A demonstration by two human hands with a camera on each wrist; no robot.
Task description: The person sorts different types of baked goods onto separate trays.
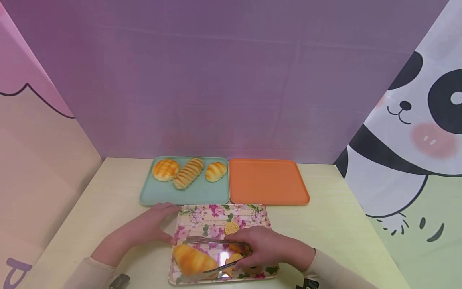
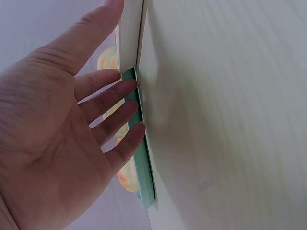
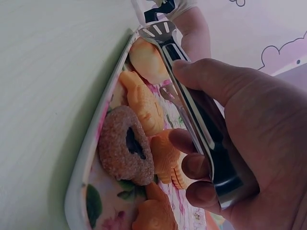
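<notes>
My right hand [image 1: 267, 245] grips metal tongs [image 3: 194, 112] over the floral tray [image 1: 187, 225]. The tongs' arms are spread apart; in the head view one passes on the far side of a large golden bread [image 1: 195, 260], the other across its near end. Whether they touch it, I cannot tell. My left hand [image 1: 153, 224], fingers extended, is at the tray's left edge and holds nothing; contact with the rim is unclear. Beneath the right hand, the right wrist view shows a brown sugared pastry [image 3: 115, 148] with a dark centre and several orange-golden shaped pastries [image 3: 146, 103].
Behind the floral tray, a green tray [image 1: 184, 197] carries a round bread [image 1: 166, 170], a ridged long bread [image 1: 188, 173] and a small striped bread [image 1: 215, 171]. An orange tray [image 1: 268, 182] adjoins it on the right. A round biscuit [image 1: 231, 228] lies on the floral tray.
</notes>
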